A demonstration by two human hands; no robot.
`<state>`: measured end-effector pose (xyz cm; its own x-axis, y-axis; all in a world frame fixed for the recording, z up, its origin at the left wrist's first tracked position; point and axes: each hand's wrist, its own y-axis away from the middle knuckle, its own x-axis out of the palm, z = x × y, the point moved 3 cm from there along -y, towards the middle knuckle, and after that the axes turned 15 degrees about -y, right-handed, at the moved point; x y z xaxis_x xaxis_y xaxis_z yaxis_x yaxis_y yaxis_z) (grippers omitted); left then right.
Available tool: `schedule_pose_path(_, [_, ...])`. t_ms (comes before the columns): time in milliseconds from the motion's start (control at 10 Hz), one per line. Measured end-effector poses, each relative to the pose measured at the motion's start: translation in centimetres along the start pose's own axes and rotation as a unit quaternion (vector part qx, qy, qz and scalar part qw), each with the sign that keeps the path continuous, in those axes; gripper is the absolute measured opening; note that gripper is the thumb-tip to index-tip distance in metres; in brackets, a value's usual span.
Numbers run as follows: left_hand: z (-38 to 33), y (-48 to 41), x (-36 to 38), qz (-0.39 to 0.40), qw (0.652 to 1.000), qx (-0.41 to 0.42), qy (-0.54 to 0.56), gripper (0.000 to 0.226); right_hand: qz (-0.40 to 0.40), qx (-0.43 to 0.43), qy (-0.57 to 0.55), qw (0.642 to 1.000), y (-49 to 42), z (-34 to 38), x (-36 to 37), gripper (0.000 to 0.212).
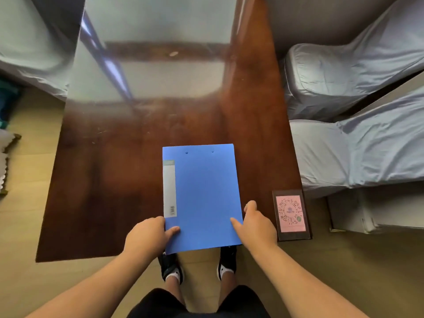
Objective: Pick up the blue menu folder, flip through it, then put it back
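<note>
The blue menu folder [204,196] is closed, with a grey-white label strip along its left side. Its near edge sticks out past the front edge of the glossy dark wooden table [110,180]. My left hand [146,235] grips the folder's near left corner, thumb on top. The near right edge is held by my right hand [257,226], thumb lying on the cover. Whether the far part of the folder rests on the table or is lifted I cannot tell.
A framed pink QR-code card [291,214] lies on the table's near right corner, just right of my right hand. Chairs in pale covers [358,148] stand along the right side, another at the far left [29,47]. My feet are on the wooden floor below the folder.
</note>
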<state>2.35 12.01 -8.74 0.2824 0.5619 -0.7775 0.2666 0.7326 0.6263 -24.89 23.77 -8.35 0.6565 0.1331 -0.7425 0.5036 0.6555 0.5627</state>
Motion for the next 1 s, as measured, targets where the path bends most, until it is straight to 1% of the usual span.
schedule_pose_path(100, [-1.1,-0.4,-0.3,-0.006,1.000,0.016,-0.017,0.051,0.029,-0.090,0.025,0.995,0.7,1.0,0.9,0.044])
schedule_pose_path(200, [-3.4,-0.8,-0.4,-0.004,0.999,0.038,-0.022,0.053,0.094,-0.128,0.013,0.987,1.7,1.7,2.7,0.035])
schedule_pose_path(300, [-6.0,-1.1,-0.6,-0.008,0.999,0.050,-0.014,0.054,0.087,-0.099,0.006,0.991,2.2,1.3,3.4,0.040])
schedule_pose_path(400, [-7.7,-1.6,-1.0,-0.017,0.998,0.064,-0.023,0.053,0.065,-0.074,-0.011,0.995,2.0,0.0,2.7,0.042])
schedule_pose_path(500, [-8.9,-2.1,-1.1,-0.016,0.996,0.077,-0.033,0.054,0.069,-0.070,-0.016,0.995,1.9,-1.2,2.0,0.043])
schedule_pose_path(800, [-9.8,-1.9,-0.7,-0.011,0.996,0.072,-0.044,0.056,0.065,-0.077,-0.025,0.995,1.8,-2.0,1.3,0.040])
schedule_pose_path(900, [-9.5,-2.0,-1.5,0.003,0.996,0.062,-0.068,0.058,0.069,-0.073,-0.016,0.995,1.4,-1.8,1.2,0.040])
schedule_pose_path(1000, [-9.1,-1.6,-3.3,-0.027,0.996,0.058,-0.070,0.058,0.088,-0.068,0.008,0.994,1.2,-0.7,-0.1,0.043])
